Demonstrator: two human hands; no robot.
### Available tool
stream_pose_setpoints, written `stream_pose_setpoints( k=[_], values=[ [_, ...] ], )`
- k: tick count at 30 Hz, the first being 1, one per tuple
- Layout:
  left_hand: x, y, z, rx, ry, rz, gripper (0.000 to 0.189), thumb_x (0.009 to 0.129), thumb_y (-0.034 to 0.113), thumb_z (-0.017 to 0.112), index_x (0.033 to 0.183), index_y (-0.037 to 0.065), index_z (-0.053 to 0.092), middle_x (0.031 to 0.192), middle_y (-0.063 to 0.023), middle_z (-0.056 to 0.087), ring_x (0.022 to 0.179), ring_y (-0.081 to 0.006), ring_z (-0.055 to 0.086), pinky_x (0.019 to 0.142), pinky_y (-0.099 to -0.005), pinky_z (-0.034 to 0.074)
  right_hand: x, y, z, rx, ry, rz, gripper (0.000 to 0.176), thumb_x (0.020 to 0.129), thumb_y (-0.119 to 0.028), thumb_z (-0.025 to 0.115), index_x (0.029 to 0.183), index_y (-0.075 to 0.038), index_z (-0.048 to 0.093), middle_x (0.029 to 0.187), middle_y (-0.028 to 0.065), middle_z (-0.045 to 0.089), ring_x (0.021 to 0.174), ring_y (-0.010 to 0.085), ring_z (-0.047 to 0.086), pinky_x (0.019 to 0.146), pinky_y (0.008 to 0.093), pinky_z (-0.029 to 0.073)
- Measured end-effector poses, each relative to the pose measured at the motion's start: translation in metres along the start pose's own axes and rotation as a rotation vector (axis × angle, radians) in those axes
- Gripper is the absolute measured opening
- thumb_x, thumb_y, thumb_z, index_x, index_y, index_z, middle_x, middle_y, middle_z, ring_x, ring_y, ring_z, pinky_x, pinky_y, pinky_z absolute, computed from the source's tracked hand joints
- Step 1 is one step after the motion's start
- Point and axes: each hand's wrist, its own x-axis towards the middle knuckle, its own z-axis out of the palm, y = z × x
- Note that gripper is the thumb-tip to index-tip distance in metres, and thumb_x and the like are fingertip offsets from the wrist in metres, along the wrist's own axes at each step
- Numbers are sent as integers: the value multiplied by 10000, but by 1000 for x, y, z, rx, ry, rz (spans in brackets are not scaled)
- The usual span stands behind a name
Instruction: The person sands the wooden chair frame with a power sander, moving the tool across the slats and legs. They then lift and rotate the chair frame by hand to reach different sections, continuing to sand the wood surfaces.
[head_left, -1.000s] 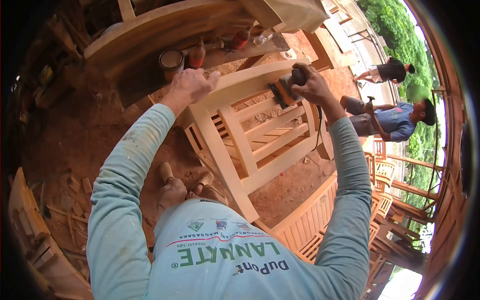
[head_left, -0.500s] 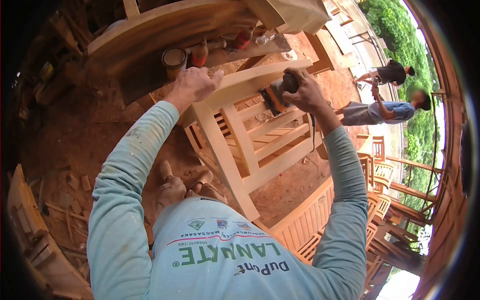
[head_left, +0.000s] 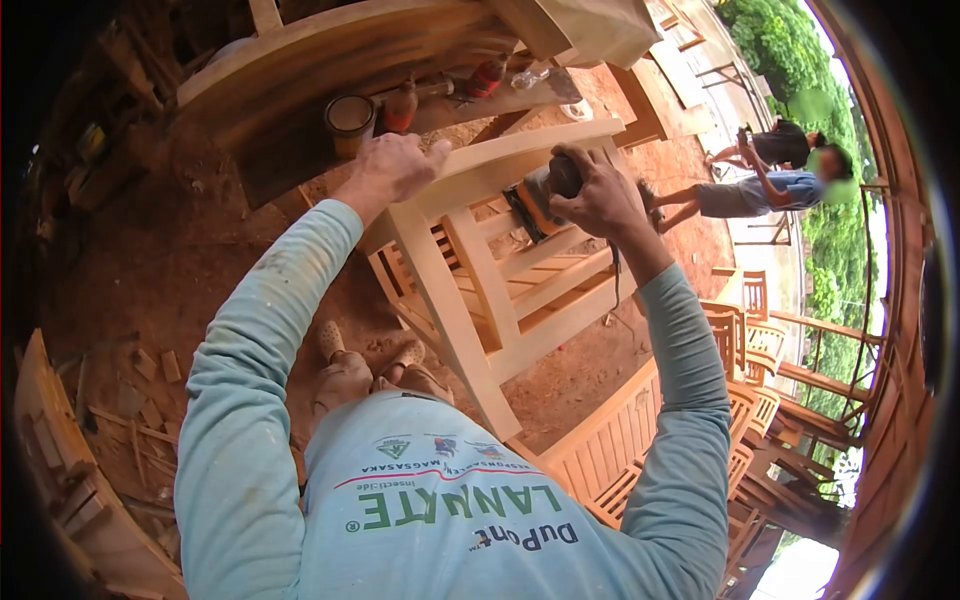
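My right hand (head_left: 600, 190) is closed around the black knob of an orange-and-black power sander (head_left: 535, 203). The sander sits against a slatted wooden frame (head_left: 465, 270) of pale, unfinished wood, like part of a chair or bench. A cord hangs from the tool below my right wrist. My left hand (head_left: 397, 168) grips the near top corner of the same frame, its thumb toward the top rail; the fingertips are partly hidden. The curved top rail (head_left: 520, 145) runs between my hands.
Beyond the frame, an open can (head_left: 350, 118) and red-liquid bottles (head_left: 400, 108) stand on a dark plank. Slatted wooden furniture (head_left: 610, 430) is at the right, wood scraps (head_left: 150, 400) at the lower left. Two people stand at the upper right, one in a blue shirt (head_left: 790, 190).
My right hand and the sander have shifted slightly left along the frame. My left hand stays almost where it was. The person in blue has moved upward in view.
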Motion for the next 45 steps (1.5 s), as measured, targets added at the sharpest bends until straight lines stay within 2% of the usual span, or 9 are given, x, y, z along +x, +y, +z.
stream_pose_setpoints(
  k=[4,7,14,19,22,27,31,34,45],
  values=[
    [-1,0,1,-8,7,-9,820,1053,664,410,1330,-46,714,1337,-313,713,1319,-437,651,1166,-510,453,10,-1,3,22,88,25,802,715,-361,810,1481,-227,610,1263,216,646,1152,435,699,1011,493,579],
    [-4,1,-1,-4,2,0,820,1053,661,410,1324,-49,717,1332,-316,715,1315,-441,653,1167,-510,452,20,7,5,-21,116,15,735,751,-308,817,1450,-174,631,1304,241,662,1178,431,688,1023,479,568],
    [-1,0,-2,-5,-10,9,829,1057,654,406,1334,-67,708,1324,-325,715,1310,-446,655,1177,-508,442,-17,-22,13,12,29,34,785,749,-360,790,1498,-212,609,1238,232,629,1105,453,699,986,513,574],
    [0,0,-3,-6,-12,7,831,1061,649,400,1341,-72,703,1327,-331,713,1310,-446,657,1175,-504,441,-31,-48,18,5,33,-23,747,775,-345,805,1485,-209,613,1224,239,628,1057,444,719,932,509,598],
    [-3,1,-7,-4,-18,4,832,1062,649,399,1348,-71,701,1328,-331,713,1309,-442,660,1168,-504,444,-33,-66,13,12,-16,34,761,775,-347,805,1495,-216,599,1240,246,622,1071,455,716,937,514,597],
    [-2,-2,-4,-12,-11,6,824,1063,645,403,1355,-66,701,1328,-325,717,1306,-440,663,1163,-503,452,-43,-44,18,-39,52,68,764,780,-336,801,1503,-223,584,1261,252,611,1082,466,713,941,532,596],
    [1,-4,4,-10,39,20,806,1069,650,399,1274,-55,731,1273,-328,730,1287,-445,664,1154,-518,464,-47,-46,10,-55,36,154,747,791,-323,793,1500,-225,582,1269,250,605,1079,472,713,938,536,604],
    [2,-2,3,-3,34,24,801,1072,652,397,1270,-48,734,1274,-328,730,1285,-444,666,1153,-517,466,-51,-50,23,-13,92,63,739,799,-313,789,1502,-228,577,1271,246,603,1066,474,718,916,532,614],
    [2,-4,2,7,22,24,812,1070,663,396,1275,-46,734,1269,-323,735,1267,-454,673,1149,-517,471,-56,-75,23,-40,62,43,716,821,-317,812,1491,-244,570,1220,233,607,1010,463,729,856,547,616]
  ],
)
